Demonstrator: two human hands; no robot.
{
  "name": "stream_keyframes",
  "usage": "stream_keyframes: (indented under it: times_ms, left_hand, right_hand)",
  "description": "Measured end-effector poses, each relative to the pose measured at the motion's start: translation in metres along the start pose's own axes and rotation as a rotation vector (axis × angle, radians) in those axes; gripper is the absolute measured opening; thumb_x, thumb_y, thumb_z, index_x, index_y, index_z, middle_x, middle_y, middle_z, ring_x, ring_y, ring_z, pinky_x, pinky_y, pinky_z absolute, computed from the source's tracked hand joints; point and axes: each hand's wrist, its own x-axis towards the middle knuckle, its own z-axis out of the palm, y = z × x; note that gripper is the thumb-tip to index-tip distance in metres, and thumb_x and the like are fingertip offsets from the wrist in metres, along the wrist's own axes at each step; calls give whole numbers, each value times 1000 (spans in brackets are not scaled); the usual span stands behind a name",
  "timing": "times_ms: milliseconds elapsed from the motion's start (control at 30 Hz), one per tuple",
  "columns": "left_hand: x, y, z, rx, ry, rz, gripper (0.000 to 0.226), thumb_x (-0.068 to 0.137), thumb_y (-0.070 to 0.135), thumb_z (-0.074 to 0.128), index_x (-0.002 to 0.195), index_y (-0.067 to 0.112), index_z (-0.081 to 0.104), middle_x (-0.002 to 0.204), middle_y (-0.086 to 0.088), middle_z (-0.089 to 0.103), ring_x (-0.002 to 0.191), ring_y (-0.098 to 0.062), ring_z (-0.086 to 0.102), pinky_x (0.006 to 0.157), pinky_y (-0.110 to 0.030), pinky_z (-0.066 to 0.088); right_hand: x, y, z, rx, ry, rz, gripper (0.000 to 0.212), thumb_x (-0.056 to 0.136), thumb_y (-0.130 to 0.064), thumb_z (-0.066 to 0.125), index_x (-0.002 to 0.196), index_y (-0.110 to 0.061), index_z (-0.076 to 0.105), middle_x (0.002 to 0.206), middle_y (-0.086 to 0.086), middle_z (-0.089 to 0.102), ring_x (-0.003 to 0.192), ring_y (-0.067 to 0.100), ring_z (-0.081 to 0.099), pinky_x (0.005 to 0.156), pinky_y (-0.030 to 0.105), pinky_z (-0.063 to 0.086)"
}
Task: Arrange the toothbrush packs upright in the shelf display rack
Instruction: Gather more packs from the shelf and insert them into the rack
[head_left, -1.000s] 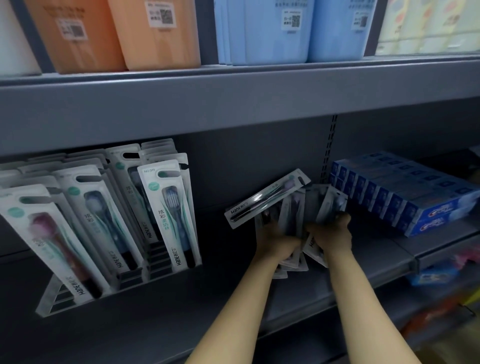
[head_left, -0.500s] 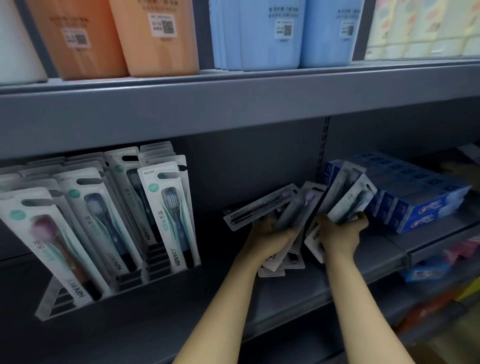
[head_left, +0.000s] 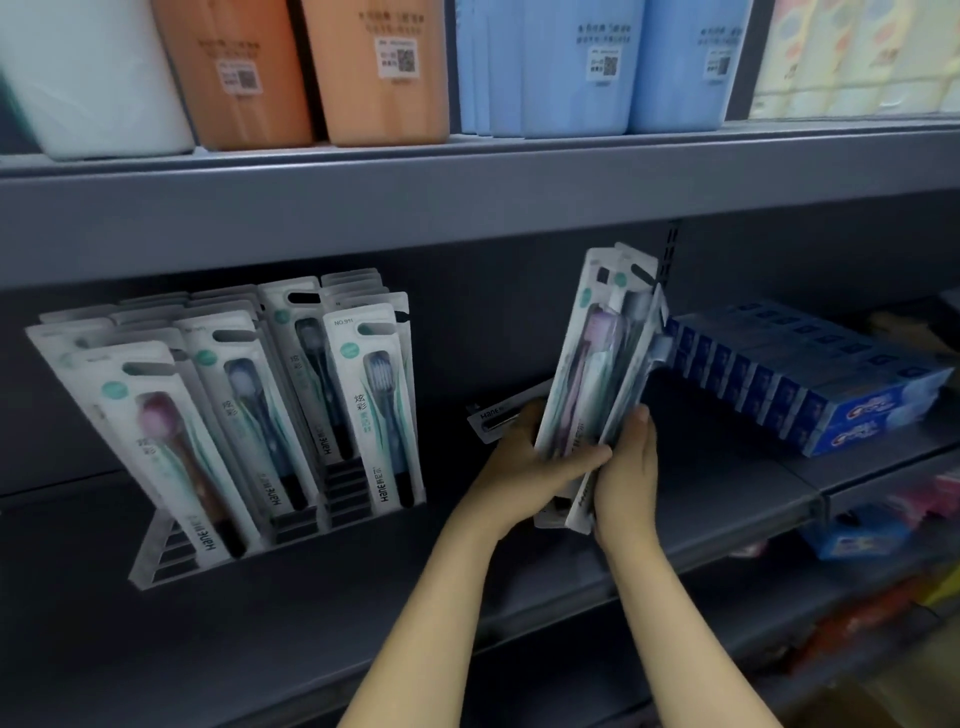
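Note:
A bundle of several white toothbrush packs (head_left: 597, 364) stands nearly upright above the middle of the grey shelf (head_left: 727, 499). My left hand (head_left: 524, 467) grips its lower left side, thumb across the front. My right hand (head_left: 626, 473) presses against its right edge from below. One more pack (head_left: 491, 418) pokes out sideways behind my left hand. At the left, the clear display rack (head_left: 161, 551) holds several rows of leaning toothbrush packs (head_left: 363, 395).
Blue toothpaste boxes (head_left: 810, 384) are stacked at the right of the shelf, close to the bundle. Orange, blue and white containers (head_left: 374, 67) fill the shelf above. Coloured goods lie on a lower shelf at the bottom right.
The fanned, tilted packs have been gathered into one stack and turned upright. Both hands have closed in on its lower part.

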Motion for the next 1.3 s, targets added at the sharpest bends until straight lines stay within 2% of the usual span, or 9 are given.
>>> stream_keyframes:
  times_ms: [100, 200, 300, 367, 467, 633, 867, 1067, 1300]
  left_hand:
    - [-18, 3, -5, -6, -53, -34, 56, 80, 16, 76, 130, 27, 52, 117, 7, 68, 106, -4, 65, 89, -25, 53]
    - [-37, 2, -10, 4, -54, -75, 35, 80, 20, 76, 109, 36, 64, 107, 6, 72, 99, -7, 68, 88, -29, 55]
    - [-53, 0, -16, 32, -6, -78, 29, 81, 19, 75, 102, 37, 66, 105, 6, 73, 99, -7, 68, 90, -29, 54]
    - [-63, -1, -24, 48, 38, -65, 28, 83, 14, 73, 101, 34, 66, 106, 6, 72, 99, -5, 67, 86, -21, 53]
    - [-78, -4, -38, 81, 117, -44, 27, 84, 11, 71, 100, 33, 65, 106, 8, 71, 99, -3, 66, 89, -20, 51]
    - [-103, -10, -57, 82, 276, 15, 29, 85, 8, 69, 97, 35, 67, 99, 15, 72, 95, 1, 67, 83, -14, 51]
    - [-127, -10, -101, 140, 479, 55, 28, 85, 17, 70, 95, 42, 63, 94, 26, 69, 92, 12, 63, 76, -4, 47]
    - [-144, -18, -128, 64, 569, 18, 36, 81, 20, 75, 114, 25, 63, 101, 17, 72, 97, 4, 65, 80, -9, 49]
    - [-160, -11, -153, 107, 569, 78, 34, 82, 6, 73, 95, 36, 63, 85, 32, 69, 87, 14, 63, 71, -2, 45]
  right_hand:
    - [-15, -4, 4, -5, -45, -17, 33, 103, -35, 26, 118, -28, 55, 110, -10, 63, 101, -3, 59, 78, 9, 42]
    - [-30, -2, 6, 5, -78, -19, 40, 102, -36, 28, 132, -19, 49, 121, -1, 61, 111, 10, 57, 89, 20, 45]
    - [-43, -1, 10, 14, -107, -1, 41, 102, -37, 28, 135, -20, 44, 120, -8, 58, 104, -5, 55, 79, 5, 43]
    - [-50, -2, 13, 24, -121, 0, 31, 103, -30, 28, 123, -21, 49, 109, -10, 57, 87, -16, 54, 67, -1, 41]
    - [-63, -5, 20, -25, -141, -34, 20, 103, -22, 31, 93, -27, 47, 91, -8, 55, 70, -16, 53, 63, 4, 42]
    - [-73, -6, 35, -184, -257, -199, 13, 92, -35, 43, 86, -31, 53, 89, -11, 61, 84, -2, 57, 74, 12, 42]
    - [-80, -25, 68, -329, -290, -386, 15, 88, -22, 63, 100, -20, 54, 80, -4, 59, 73, 5, 56, 60, 7, 40]
    - [-90, -61, 107, -261, -243, -422, 34, 86, -49, 56, 96, -17, 48, 65, -6, 57, 56, 7, 57, 52, 16, 42]
    - [-97, -75, 138, -469, -302, -520, 22, 90, -31, 60, 91, -14, 46, 55, -10, 51, 45, -1, 48, 48, 3, 35]
